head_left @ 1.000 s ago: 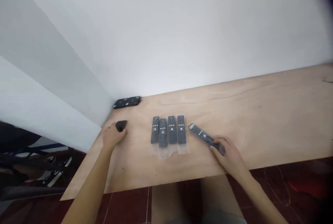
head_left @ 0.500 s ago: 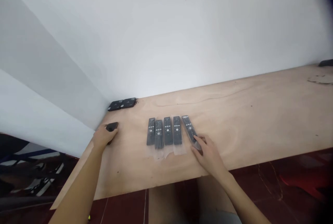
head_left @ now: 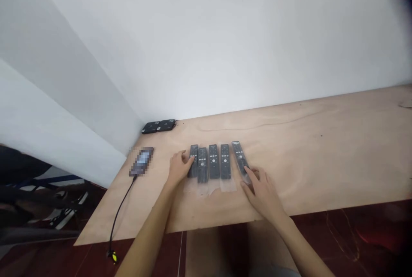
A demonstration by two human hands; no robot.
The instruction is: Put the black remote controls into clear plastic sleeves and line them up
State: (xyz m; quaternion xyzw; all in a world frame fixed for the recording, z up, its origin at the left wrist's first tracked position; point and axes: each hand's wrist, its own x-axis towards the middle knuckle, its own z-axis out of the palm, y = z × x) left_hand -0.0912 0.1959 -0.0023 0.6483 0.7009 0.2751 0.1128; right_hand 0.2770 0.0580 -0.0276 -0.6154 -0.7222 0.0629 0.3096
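The right hand (head_left: 263,192), fingers bent, touches the lower end of the slanted rightmost remote (head_left: 239,155); the left hand (head_left: 180,168) is at the leftmost remote (head_left: 193,169), thumb over it. Whether either pinches, I cannot tell. Between them lie 3 middle remotes (head_left: 213,161). The row seems mostly lined up: 4 near parallel, 1 askew. Frame left: a pixelated device (head_left: 141,162) and, farther up, 2 black boxes (head_left: 165,126).

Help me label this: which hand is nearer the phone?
Left. The left hand is right of the phone, at the leftmost remote; the right hand is farther right, at the rightmost remote.
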